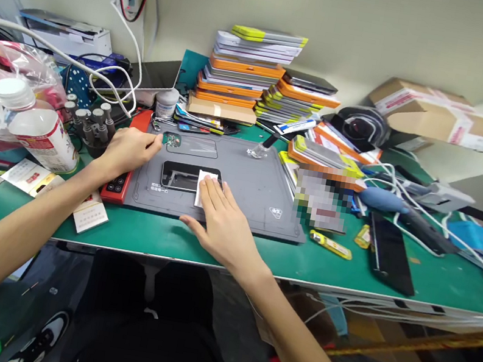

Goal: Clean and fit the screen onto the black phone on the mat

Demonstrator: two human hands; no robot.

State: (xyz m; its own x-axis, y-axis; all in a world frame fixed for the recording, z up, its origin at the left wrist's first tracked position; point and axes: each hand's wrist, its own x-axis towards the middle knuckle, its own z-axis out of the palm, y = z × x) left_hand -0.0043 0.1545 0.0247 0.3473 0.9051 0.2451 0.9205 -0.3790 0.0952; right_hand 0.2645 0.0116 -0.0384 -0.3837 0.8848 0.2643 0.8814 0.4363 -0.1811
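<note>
A grey work mat [248, 197] lies on the green table [284, 256]. On it rests a dark phone body [180, 176] with a small white wipe [204, 186] over its right end. My right hand [221, 218] lies flat, fingers stretched out and pressing on the wipe. My left hand [129, 148] is closed in a pinch at the mat's upper left, fingertips by a small green circuit part [172, 141]. What the pinch holds is too small to name.
Stacked phone boxes [245, 73] stand at the back. A white bottle [43, 132], plastic bags and a screwdriver rack [93, 125] crowd the left. Right of the mat lie a black phone [389, 252], a yellow lighter [330, 244], cables and a cardboard box [433, 114].
</note>
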